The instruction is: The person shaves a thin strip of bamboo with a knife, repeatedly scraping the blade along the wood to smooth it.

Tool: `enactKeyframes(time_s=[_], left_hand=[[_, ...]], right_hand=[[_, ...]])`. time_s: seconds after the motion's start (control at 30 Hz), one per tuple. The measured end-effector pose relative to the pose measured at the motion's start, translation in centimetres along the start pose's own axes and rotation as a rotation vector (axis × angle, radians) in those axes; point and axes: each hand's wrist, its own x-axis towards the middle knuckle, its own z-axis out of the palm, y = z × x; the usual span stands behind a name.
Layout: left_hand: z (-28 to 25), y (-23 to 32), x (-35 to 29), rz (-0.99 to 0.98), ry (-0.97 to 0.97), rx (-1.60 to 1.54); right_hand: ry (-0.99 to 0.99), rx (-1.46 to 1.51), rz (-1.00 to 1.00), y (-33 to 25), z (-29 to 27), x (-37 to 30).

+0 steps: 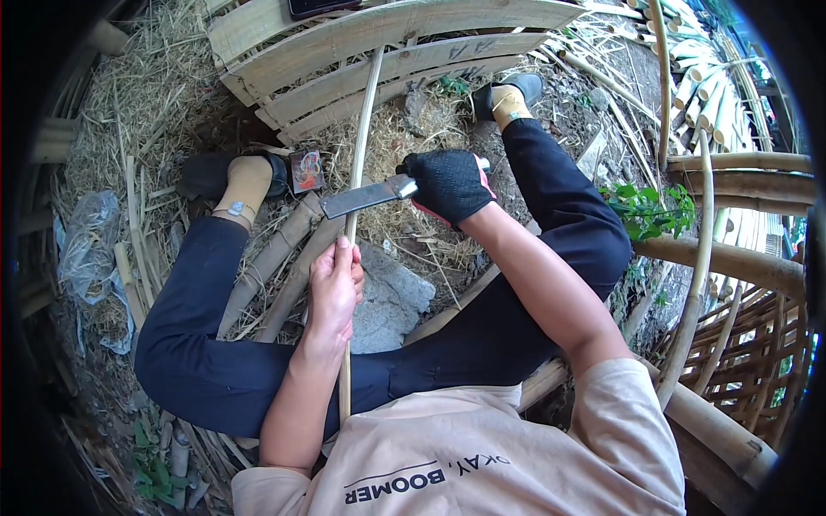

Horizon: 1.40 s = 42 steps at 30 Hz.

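Note:
A long, pale bamboo strip point(365, 120) runs from beside my waist up to the wooden crate ahead. Bare fingers of my left hand point(334, 292) are closed round it, thumb on top. My right hand point(449, 185), in a black knitted glove with a pink edge, grips a knife point(354, 199) whose handle is mostly hidden in the fist. Its broad, blunt-ended blade lies across the strip a little beyond my left thumb. From this angle I cannot tell how deeply, if at all, the edge bites.
A slatted wooden crate point(335, 64) stands ahead, its slats facing me. Between my legs lie a grey stone point(391, 297) and bamboo poles point(284, 275). Clear plastic point(90, 245) is at left, cut bamboo point(710, 103) stacked far right. Bamboo rails point(731, 267) edge my right side.

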Motion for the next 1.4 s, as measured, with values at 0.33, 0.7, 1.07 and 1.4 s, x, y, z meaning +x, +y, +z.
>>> enactKeyframes(time_s=[0.33, 0.7, 1.07, 1.4], left_hand=[[0.5, 0.0, -1.4, -0.03, -0.019, -0.006], [-0.1, -1.2, 0.1, 0.315, 0.215, 0.449], [0.8, -0.9, -1.0, 0.425, 0.281, 0.66], [0.4, -1.3, -0.8, 0.373, 0.219, 0.556]], right_hand=[[0.109, 0.02, 0.125, 1.7, -2.3, 0.0], [-0.181, 0.08, 0.008, -3.0, -2.9, -0.9], [-0.086, -0.036, 0.01, -1.8, -1.0, -0.6], [-0.024, -0.017, 0.109, -0.2, -1.5, 0.1]])
